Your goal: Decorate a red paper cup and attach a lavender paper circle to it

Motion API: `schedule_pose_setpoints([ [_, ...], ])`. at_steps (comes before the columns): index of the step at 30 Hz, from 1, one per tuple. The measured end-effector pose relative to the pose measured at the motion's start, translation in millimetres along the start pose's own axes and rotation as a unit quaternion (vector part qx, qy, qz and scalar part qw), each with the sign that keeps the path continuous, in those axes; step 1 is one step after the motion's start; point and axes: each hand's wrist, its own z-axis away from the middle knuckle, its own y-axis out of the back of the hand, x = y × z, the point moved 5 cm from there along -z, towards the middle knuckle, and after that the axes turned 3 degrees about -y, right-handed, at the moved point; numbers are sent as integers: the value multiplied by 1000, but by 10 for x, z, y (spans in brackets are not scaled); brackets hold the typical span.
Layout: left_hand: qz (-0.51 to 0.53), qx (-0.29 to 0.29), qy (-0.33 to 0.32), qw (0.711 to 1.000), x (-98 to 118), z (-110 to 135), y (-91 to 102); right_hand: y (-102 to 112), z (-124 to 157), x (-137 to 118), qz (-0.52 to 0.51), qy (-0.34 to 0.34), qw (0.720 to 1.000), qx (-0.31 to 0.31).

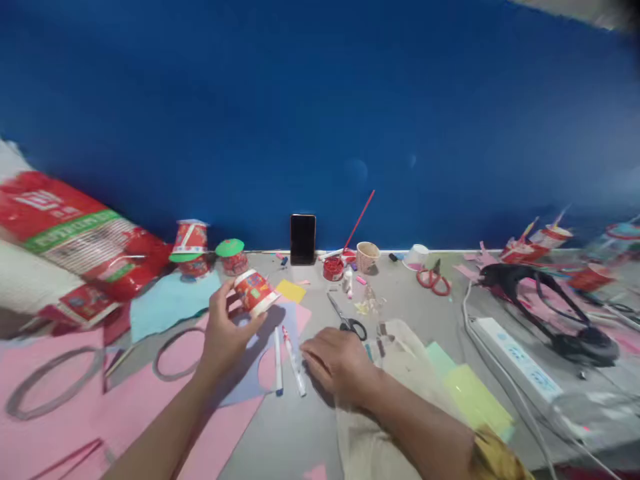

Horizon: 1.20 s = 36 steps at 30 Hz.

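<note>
In the head view my left hand grips a red patterned paper cup with a white rim, tilted above the table. My right hand rests low over the table with its fingers curled down; whatever may be under them is hidden. Two pens, a blue-tipped marker and a red-and-white pen, lie between my hands on lilac and pink paper. Black-handled scissors lie just beyond my right hand. Behind the held cup stand decorated cups, one with a green disc on top.
A phone leans against the blue wall. A red paint pot, a paper cup and red-handled scissors stand or lie to its right. A power strip with cables and a black headset occupy the right side. A red package leans at left.
</note>
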Motion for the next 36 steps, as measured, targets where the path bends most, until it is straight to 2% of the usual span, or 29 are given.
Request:
schedule_pose_setpoints([
  [4, -14, -13, -10, 1000, 9, 76, -17, 26, -17, 49, -18, -28, 999, -12],
  [9, 52, 9, 47, 997, -132, 36, 4, 97, -13, 94, -39, -61, 997, -20],
  [12, 57, 24, 57, 996, -141, 40, 13, 99, 2, 140, -40, -72, 997, -8],
  [18, 7, 28, 17, 999, -60, 75, 16, 64, -15, 126, -34, -56, 997, -28],
  [23, -4, 24, 15, 1000, -139, 61, -2, 75, -31, 108, -33, -52, 998, -33],
  [31, -51, 22, -6, 998, -152, 72, 4, -158, -4, 64, -41, -56, 992, -104],
  [36, -46, 51, -21, 997, -179, 12, 37, -84, -25, 67, -30, -58, 993, -102],
])
